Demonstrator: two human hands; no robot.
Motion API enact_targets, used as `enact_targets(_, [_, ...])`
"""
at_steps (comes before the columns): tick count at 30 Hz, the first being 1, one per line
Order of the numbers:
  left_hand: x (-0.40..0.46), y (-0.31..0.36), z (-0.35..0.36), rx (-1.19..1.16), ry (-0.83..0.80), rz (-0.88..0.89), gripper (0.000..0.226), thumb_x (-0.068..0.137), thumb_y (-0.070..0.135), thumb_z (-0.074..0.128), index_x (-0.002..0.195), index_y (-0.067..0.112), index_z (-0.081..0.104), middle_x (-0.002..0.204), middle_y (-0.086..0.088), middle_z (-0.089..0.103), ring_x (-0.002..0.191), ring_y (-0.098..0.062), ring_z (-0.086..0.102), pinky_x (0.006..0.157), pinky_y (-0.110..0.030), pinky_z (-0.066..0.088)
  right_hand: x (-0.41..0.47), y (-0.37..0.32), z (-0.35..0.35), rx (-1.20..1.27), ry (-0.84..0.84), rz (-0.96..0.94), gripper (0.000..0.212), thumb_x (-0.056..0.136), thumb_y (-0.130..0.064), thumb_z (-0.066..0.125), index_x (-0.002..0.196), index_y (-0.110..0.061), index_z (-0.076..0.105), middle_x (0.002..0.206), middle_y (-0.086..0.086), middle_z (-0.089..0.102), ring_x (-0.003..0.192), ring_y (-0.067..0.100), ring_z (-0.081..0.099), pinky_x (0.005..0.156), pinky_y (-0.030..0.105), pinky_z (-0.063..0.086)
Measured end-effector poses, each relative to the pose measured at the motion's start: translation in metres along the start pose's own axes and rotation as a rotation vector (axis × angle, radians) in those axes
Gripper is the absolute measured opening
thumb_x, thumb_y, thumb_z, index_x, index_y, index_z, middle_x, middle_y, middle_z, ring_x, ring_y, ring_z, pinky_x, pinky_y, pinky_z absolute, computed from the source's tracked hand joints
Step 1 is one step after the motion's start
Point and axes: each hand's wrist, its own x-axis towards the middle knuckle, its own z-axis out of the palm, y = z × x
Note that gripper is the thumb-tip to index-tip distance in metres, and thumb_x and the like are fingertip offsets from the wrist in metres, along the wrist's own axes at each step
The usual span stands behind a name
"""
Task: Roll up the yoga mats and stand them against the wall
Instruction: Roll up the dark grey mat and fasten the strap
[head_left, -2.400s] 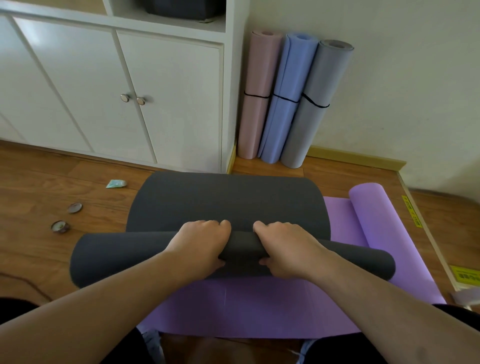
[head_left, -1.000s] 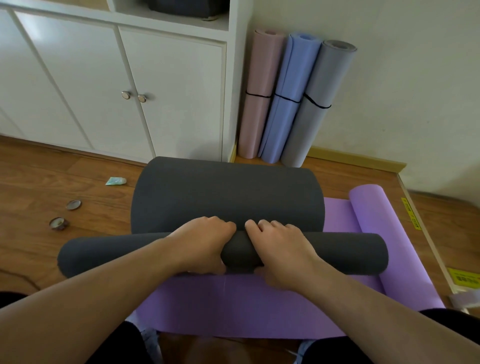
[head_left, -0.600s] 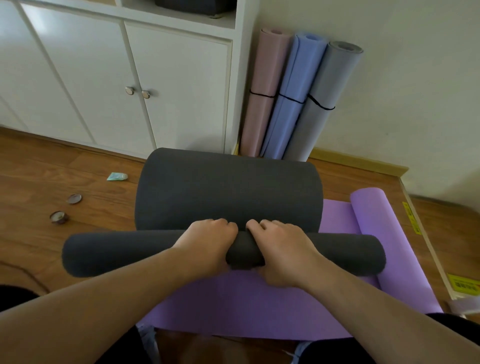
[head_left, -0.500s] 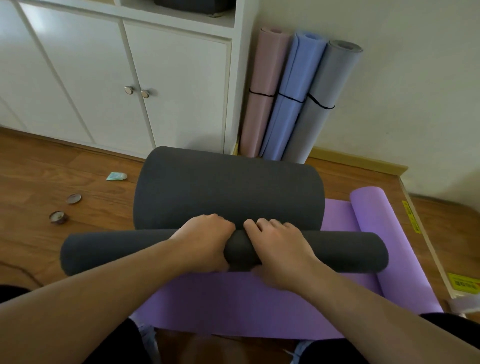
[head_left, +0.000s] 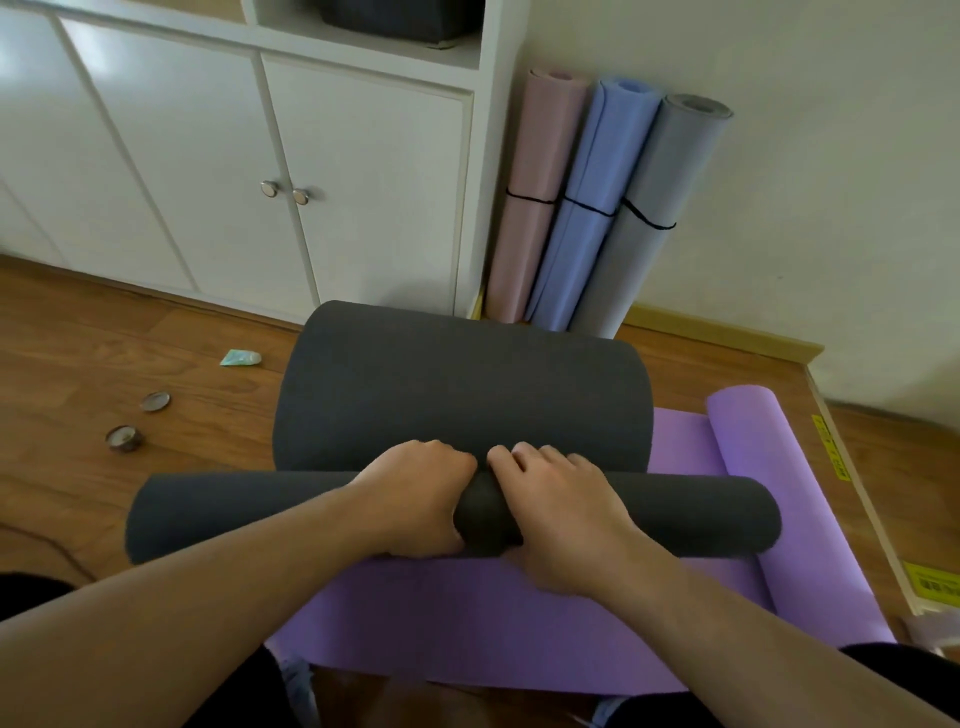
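Two hands grip a half-rolled grey mat at the centre of the view. The left hand and right hand sit side by side, fingers curled over the roll, which lies crosswise on a purple mat on the wooden floor. At 1 o'clock, three rolled mats, pink, blue and grey, lean against the wall. At 11 o'clock stands a white cabinet.
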Motion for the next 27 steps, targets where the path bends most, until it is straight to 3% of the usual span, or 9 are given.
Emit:
enact_targets(4, [-0.002, 0.002, 0.0, 0.007, -0.032, -0.003, 0.051, 0.076, 0.06, 0.075, 0.113, 0.031, 0.056, 0.102, 0.011, 0.061, 0.088, -0.012, 0.062, 0.081, -0.036, 0.058, 0.0, 0.001, -0.001, -0.043, -0.047, -0.016, 0.08, 0.083, -0.037, 0.083, 0.145, -0.021, 0.035, 0.127, 0.002, 0.059, 0.112, 0.025, 0.061, 0.091, 0.041, 0.052])
enact_targets(8, [-0.01, 0.013, 0.019, 0.157, 0.089, 0.008, 0.069, 0.079, 0.061, 0.077, 0.13, 0.029, 0.044, 0.12, 0.008, 0.058, 0.104, -0.017, 0.061, 0.091, -0.035, 0.052, 0.002, 0.004, 0.001, -0.007, -0.116, -0.029, 0.067, 0.076, -0.031, 0.085, 0.127, -0.024, 0.042, 0.106, -0.001, 0.064, 0.089, 0.022, 0.065, 0.078, 0.043, 0.06])
enact_targets(11, [-0.012, 0.019, 0.032, 0.191, 0.135, -0.038, 0.076, 0.079, 0.055, 0.079, 0.137, 0.024, 0.04, 0.128, 0.002, 0.053, 0.111, -0.022, 0.06, 0.094, -0.038, 0.052, 0.002, 0.006, 0.003, 0.033, -0.14, -0.027, 0.059, 0.078, -0.036, 0.084, 0.118, -0.027, 0.042, 0.1, -0.004, 0.062, 0.083, 0.02, 0.063, 0.074, 0.041, 0.058])
enact_targets(15, [-0.004, 0.009, 0.024, 0.073, 0.09, -0.021, 0.056, 0.079, 0.049, 0.079, 0.123, 0.028, 0.051, 0.115, 0.006, 0.06, 0.098, -0.017, 0.063, 0.085, -0.037, 0.057, 0.0, 0.005, 0.005, 0.036, -0.044, -0.029, 0.069, 0.081, -0.043, 0.083, 0.131, -0.026, 0.039, 0.116, -0.003, 0.058, 0.102, 0.022, 0.063, 0.082, 0.038, 0.053])
enact_targets(18, [-0.001, -0.002, 0.007, 0.031, 0.023, -0.029, 0.057, 0.07, 0.054, 0.082, 0.115, 0.032, 0.055, 0.106, 0.011, 0.062, 0.092, -0.014, 0.063, 0.083, -0.037, 0.059, -0.001, -0.002, 0.005, -0.056, 0.026, -0.031, 0.082, 0.082, -0.041, 0.083, 0.145, -0.022, 0.035, 0.136, 0.003, 0.053, 0.12, 0.027, 0.058, 0.098, 0.041, 0.049])
enact_targets(20, [-0.001, -0.002, 0.006, 0.022, -0.027, -0.025, 0.059, 0.067, 0.057, 0.083, 0.115, 0.034, 0.056, 0.104, 0.012, 0.063, 0.092, -0.012, 0.063, 0.083, -0.037, 0.06, -0.001, -0.006, 0.009, -0.089, -0.017, -0.015, 0.081, 0.085, -0.037, 0.083, 0.147, -0.021, 0.034, 0.14, 0.006, 0.054, 0.124, 0.029, 0.058, 0.101, 0.044, 0.05])
enact_targets(23, [-0.005, 0.003, 0.011, 0.023, -0.03, -0.009, 0.057, 0.071, 0.059, 0.081, 0.117, 0.034, 0.056, 0.103, 0.013, 0.062, 0.091, -0.01, 0.063, 0.082, -0.035, 0.059, -0.002, -0.005, 0.014, -0.041, -0.084, -0.007, 0.074, 0.083, -0.032, 0.086, 0.139, -0.02, 0.038, 0.127, 0.005, 0.061, 0.108, 0.025, 0.064, 0.089, 0.041, 0.056])
enact_targets(27, [-0.01, 0.007, 0.02, 0.184, 0.13, 0.023, 0.068, 0.078, 0.06, 0.075, 0.129, 0.028, 0.046, 0.117, 0.008, 0.058, 0.105, -0.017, 0.061, 0.09, -0.034, 0.051, -0.001, 0.002, 0.008, 0.059, -0.109, 0.032, 0.059, 0.083, -0.033, 0.083, 0.127, -0.022, 0.044, 0.111, 0.001, 0.065, 0.093, 0.022, 0.065, 0.081, 0.041, 0.06])
